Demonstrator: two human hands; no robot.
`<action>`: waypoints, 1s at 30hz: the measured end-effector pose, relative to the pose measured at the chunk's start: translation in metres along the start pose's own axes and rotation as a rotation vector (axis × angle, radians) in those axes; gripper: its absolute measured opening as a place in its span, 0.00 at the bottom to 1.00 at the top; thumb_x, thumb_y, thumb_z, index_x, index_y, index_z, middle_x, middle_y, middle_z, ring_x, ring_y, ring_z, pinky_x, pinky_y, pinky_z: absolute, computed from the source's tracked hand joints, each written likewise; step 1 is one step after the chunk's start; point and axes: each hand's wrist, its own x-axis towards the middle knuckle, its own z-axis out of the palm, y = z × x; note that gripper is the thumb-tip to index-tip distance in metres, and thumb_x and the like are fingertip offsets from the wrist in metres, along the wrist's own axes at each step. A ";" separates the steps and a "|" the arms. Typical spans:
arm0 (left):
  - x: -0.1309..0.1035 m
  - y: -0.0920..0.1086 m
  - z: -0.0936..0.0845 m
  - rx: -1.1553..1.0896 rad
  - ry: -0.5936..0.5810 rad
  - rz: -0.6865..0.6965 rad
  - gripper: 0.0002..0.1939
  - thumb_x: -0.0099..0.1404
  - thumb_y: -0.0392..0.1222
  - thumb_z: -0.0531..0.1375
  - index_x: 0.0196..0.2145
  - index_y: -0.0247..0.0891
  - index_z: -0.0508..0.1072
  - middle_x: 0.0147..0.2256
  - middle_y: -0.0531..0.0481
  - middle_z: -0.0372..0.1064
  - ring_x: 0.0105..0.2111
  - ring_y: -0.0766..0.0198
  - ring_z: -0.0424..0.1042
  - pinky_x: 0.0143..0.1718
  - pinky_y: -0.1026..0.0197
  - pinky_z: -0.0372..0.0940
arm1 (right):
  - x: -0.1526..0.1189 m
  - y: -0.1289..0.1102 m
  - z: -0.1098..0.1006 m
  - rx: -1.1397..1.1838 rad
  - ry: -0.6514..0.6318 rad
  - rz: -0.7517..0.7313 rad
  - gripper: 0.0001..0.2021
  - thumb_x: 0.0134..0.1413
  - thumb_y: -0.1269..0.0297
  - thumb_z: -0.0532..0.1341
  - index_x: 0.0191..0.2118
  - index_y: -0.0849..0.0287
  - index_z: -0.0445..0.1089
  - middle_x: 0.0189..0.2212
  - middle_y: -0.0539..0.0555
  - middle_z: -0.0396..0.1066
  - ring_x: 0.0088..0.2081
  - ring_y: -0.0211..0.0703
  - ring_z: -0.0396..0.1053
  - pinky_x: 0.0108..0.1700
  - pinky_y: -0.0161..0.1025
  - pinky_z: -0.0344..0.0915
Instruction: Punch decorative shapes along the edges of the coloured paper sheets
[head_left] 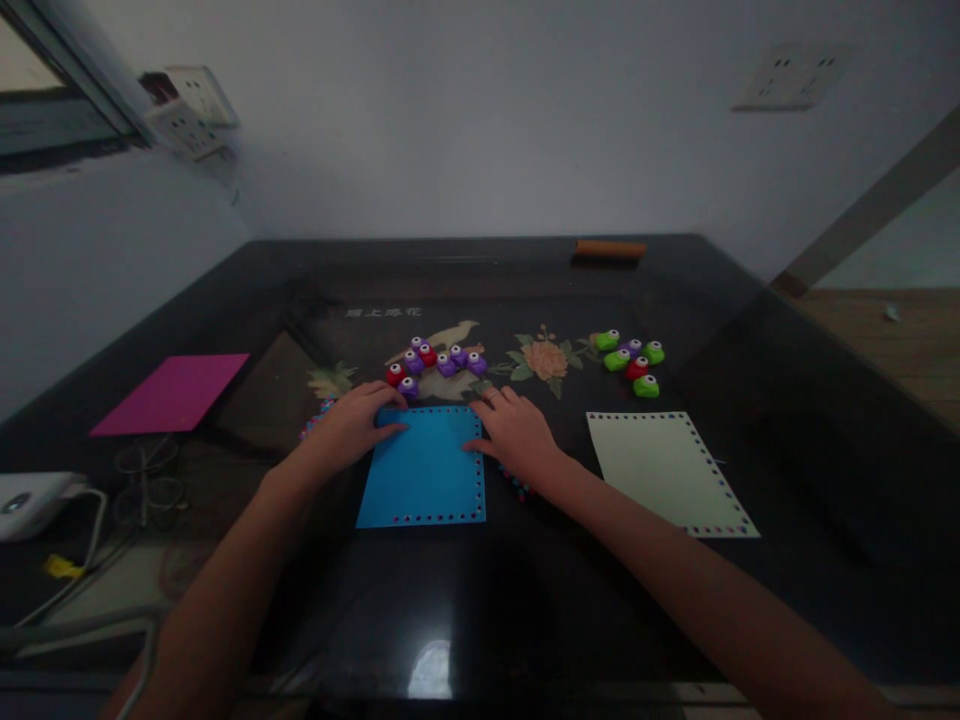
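Remotely, I see the left hand and right hand touching the blue paper near its top corners; whether they pinch it, I cannot tell.

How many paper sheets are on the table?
3: blue sheet under left hand and right hand; pink sheet to its left; pale sheet to its right. Stacked ones would be hidden.

A single line of four pale Chinese characters is printed on the dark worktop, to the upper left of a printed bird. The second can be read as 上 and the last as 花; the first and third are too blurred to be made out with certainty. No other lettering can be read.
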 end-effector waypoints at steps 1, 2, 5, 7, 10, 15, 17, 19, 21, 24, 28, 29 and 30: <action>0.000 0.001 -0.001 -0.022 -0.003 -0.010 0.09 0.58 0.44 0.58 0.37 0.38 0.70 0.39 0.45 0.69 0.41 0.53 0.69 0.43 0.52 0.63 | 0.000 0.000 0.000 0.004 0.003 0.004 0.25 0.48 0.52 0.64 0.48 0.63 0.67 0.44 0.61 0.68 0.47 0.55 0.63 0.41 0.45 0.63; 0.000 0.003 -0.002 -0.046 -0.004 -0.024 0.09 0.58 0.44 0.58 0.36 0.38 0.69 0.38 0.46 0.70 0.39 0.54 0.70 0.41 0.54 0.64 | 0.000 0.000 -0.001 0.010 0.007 0.008 0.25 0.47 0.52 0.65 0.48 0.63 0.67 0.44 0.60 0.68 0.47 0.55 0.64 0.41 0.45 0.63; 0.000 0.005 -0.004 -0.109 0.013 -0.079 0.09 0.58 0.45 0.58 0.35 0.38 0.68 0.35 0.48 0.71 0.34 0.57 0.70 0.37 0.57 0.63 | -0.001 -0.001 -0.002 0.024 0.023 0.028 0.27 0.46 0.52 0.66 0.49 0.63 0.66 0.46 0.61 0.68 0.46 0.54 0.64 0.41 0.45 0.64; 0.000 0.006 -0.004 -0.131 0.028 -0.097 0.10 0.58 0.46 0.58 0.35 0.39 0.68 0.34 0.49 0.71 0.33 0.58 0.70 0.36 0.58 0.63 | -0.001 -0.002 -0.003 0.026 0.028 0.033 0.27 0.45 0.52 0.66 0.49 0.63 0.65 0.46 0.61 0.68 0.46 0.54 0.64 0.41 0.45 0.64; 0.000 0.005 -0.004 -0.151 0.034 -0.102 0.10 0.58 0.46 0.58 0.35 0.39 0.69 0.35 0.49 0.72 0.33 0.58 0.70 0.35 0.59 0.63 | -0.001 -0.003 -0.003 0.023 0.027 0.035 0.26 0.45 0.52 0.66 0.48 0.62 0.66 0.45 0.60 0.68 0.46 0.54 0.65 0.41 0.45 0.64; 0.000 -0.001 -0.003 -0.179 0.037 -0.111 0.11 0.57 0.48 0.58 0.35 0.39 0.71 0.34 0.49 0.72 0.33 0.58 0.70 0.35 0.59 0.62 | 0.000 -0.003 -0.001 0.075 0.053 0.038 0.26 0.44 0.55 0.68 0.47 0.63 0.65 0.45 0.61 0.67 0.45 0.54 0.65 0.41 0.46 0.65; 0.001 -0.004 -0.003 -0.183 0.039 -0.122 0.12 0.58 0.49 0.58 0.35 0.39 0.71 0.34 0.49 0.73 0.33 0.58 0.70 0.34 0.59 0.62 | 0.000 -0.002 0.000 0.134 0.078 0.043 0.25 0.43 0.57 0.68 0.46 0.63 0.66 0.45 0.61 0.67 0.46 0.53 0.64 0.42 0.45 0.64; 0.002 -0.007 -0.003 -0.196 0.038 -0.145 0.13 0.58 0.50 0.57 0.35 0.39 0.72 0.34 0.49 0.72 0.33 0.58 0.70 0.34 0.59 0.62 | 0.001 0.001 0.002 0.221 0.111 0.066 0.21 0.44 0.59 0.68 0.44 0.62 0.66 0.44 0.59 0.66 0.46 0.52 0.63 0.42 0.44 0.64; 0.003 -0.009 -0.004 -0.230 0.028 -0.180 0.15 0.58 0.51 0.57 0.35 0.38 0.72 0.33 0.49 0.72 0.32 0.58 0.70 0.33 0.59 0.62 | 0.002 0.004 0.002 0.345 0.132 0.110 0.16 0.45 0.61 0.67 0.40 0.60 0.67 0.42 0.57 0.67 0.46 0.50 0.63 0.42 0.43 0.63; 0.003 -0.008 -0.007 -0.289 0.040 -0.238 0.17 0.58 0.53 0.57 0.36 0.37 0.72 0.32 0.49 0.71 0.30 0.59 0.70 0.30 0.61 0.63 | 0.006 0.009 0.003 0.605 0.112 0.181 0.10 0.47 0.64 0.65 0.35 0.60 0.66 0.35 0.54 0.68 0.39 0.44 0.66 0.39 0.40 0.62; 0.001 0.001 -0.014 -0.368 0.098 -0.286 0.17 0.57 0.54 0.59 0.35 0.37 0.72 0.28 0.51 0.70 0.27 0.62 0.68 0.26 0.64 0.61 | 0.009 0.013 0.002 0.985 0.048 0.226 0.08 0.46 0.66 0.64 0.33 0.61 0.65 0.28 0.51 0.68 0.30 0.39 0.66 0.34 0.37 0.62; 0.000 0.004 -0.016 -0.395 0.116 -0.299 0.17 0.56 0.54 0.59 0.35 0.37 0.72 0.28 0.52 0.69 0.26 0.63 0.67 0.25 0.64 0.60 | 0.009 0.014 0.002 1.062 0.028 0.225 0.08 0.46 0.66 0.64 0.32 0.61 0.65 0.27 0.51 0.68 0.29 0.38 0.66 0.33 0.37 0.63; 0.000 0.008 -0.017 -0.428 0.135 -0.312 0.16 0.56 0.53 0.60 0.35 0.37 0.72 0.27 0.52 0.69 0.25 0.64 0.66 0.24 0.65 0.60 | 0.009 0.014 0.002 1.120 0.005 0.224 0.07 0.46 0.66 0.64 0.32 0.61 0.65 0.26 0.51 0.69 0.28 0.38 0.66 0.33 0.37 0.63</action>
